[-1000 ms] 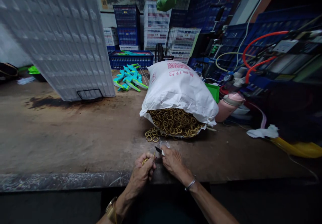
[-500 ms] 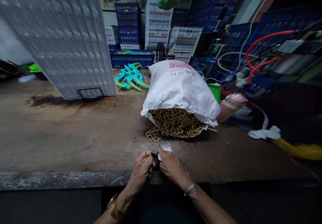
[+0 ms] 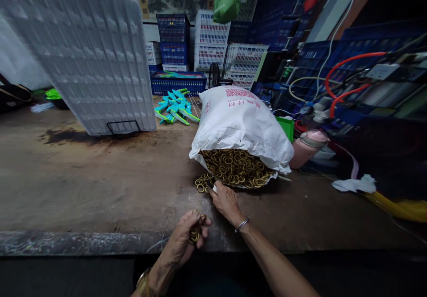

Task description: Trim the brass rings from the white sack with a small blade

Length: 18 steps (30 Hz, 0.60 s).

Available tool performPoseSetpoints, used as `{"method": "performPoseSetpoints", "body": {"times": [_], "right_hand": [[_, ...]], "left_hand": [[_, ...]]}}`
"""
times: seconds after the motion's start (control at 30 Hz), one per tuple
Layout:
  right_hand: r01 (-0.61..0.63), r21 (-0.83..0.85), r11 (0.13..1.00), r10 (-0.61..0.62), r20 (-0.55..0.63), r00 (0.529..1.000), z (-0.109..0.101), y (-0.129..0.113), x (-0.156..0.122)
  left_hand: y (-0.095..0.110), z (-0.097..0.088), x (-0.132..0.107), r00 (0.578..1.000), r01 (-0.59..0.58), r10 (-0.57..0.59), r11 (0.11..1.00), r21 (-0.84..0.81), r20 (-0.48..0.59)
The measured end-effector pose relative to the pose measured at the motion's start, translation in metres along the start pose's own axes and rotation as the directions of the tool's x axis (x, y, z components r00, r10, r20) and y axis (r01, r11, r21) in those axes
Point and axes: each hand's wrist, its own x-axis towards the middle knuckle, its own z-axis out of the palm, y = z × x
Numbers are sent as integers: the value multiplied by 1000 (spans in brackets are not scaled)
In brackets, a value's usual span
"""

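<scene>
In the head view, my left hand [image 3: 189,231] is curled round several brass-coloured rings [image 3: 195,235] above the table's front edge. My right hand [image 3: 227,202] reaches forward to a few loose rings [image 3: 201,185] at the mouth of a white sack. Its fingers close on a small tool with a white part [image 3: 215,189]; a dark end seems to point at the rings, and the rest is hidden. The white sack [image 3: 238,121], printed in red, lies on its side, its open mouth full of the same rings [image 3: 238,166].
A ribbed translucent panel [image 3: 100,61] leans in a black wire stand at left. Turquoise and green plastic parts [image 3: 175,106] lie behind. A pink bottle [image 3: 308,148] and hoses [image 3: 350,54] are at right. Stacked crates [image 3: 211,30] line the back of the wooden table [image 3: 100,186].
My right hand has moved forward, away from my left, to the loose rings by the sack. The left hand has turned, still holding rings. The view has tilted slightly up.
</scene>
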Motion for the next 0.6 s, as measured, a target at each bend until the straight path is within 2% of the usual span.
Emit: {"method": "performPoseSetpoints", "body": {"times": [0.13,0.37,0.5,0.6], "right_hand": [[-37,-25,999,37,-9,999,3,-5,4],[-57,-37,998,57,5,998,6,-3,5],[33,96,995,-30,-32,999,6,4,0],[22,291,956,-13,-32,999,5,10,-4]], "left_hand": [[3,-4,1,1000,20,-20,997,-72,9],[0,-13,3,992,122,-105,946,-300,74],[0,-14,6,992,127,-122,929,-347,36],[-1,-10,9,995,87,-98,957,-277,-24]]}}
